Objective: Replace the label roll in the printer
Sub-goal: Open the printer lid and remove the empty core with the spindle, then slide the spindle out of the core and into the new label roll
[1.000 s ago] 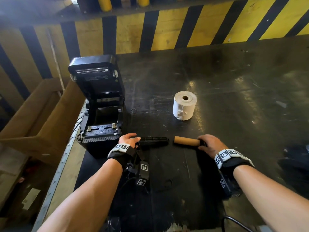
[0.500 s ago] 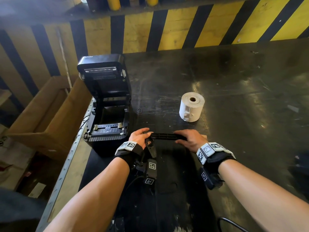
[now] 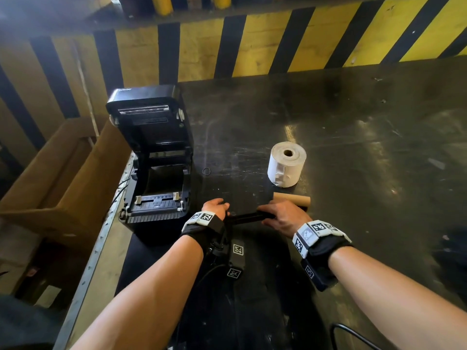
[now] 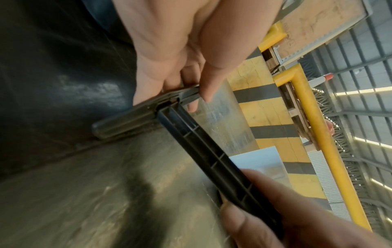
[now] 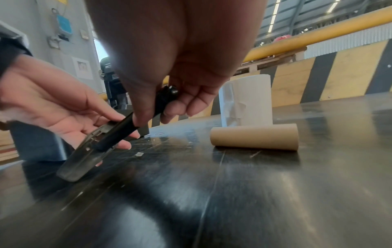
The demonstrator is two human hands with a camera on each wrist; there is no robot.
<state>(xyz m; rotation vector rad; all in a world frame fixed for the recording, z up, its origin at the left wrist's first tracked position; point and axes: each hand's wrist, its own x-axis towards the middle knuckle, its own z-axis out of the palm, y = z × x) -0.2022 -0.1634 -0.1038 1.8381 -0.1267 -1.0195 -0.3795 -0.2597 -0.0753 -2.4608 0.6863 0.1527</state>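
Note:
The black printer [image 3: 156, 168] stands at the table's left edge with its lid up and its bay bare. I hold a black spindle bar [image 3: 249, 217] just above the table in front of me. My left hand [image 3: 216, 207] pinches the flat end plate [image 4: 131, 120] at the bar's left end. My right hand [image 3: 280, 213] grips the bar's right end [image 5: 163, 99]. The empty brown cardboard core [image 3: 293, 198] lies on the table just beyond my right hand. A full white label roll [image 3: 286, 164] stands upright behind the core.
An open cardboard box [image 3: 50, 178] sits below the table's metal left edge [image 3: 101, 236]. A yellow and black striped barrier [image 3: 252, 46] runs along the back. A small ring [image 3: 206, 171] lies by the printer, and a cable [image 3: 353, 334] loops at the near right.
A second ago my right hand held the cardboard core clear of the spindle. It has laid the core down and come back left onto the bar.

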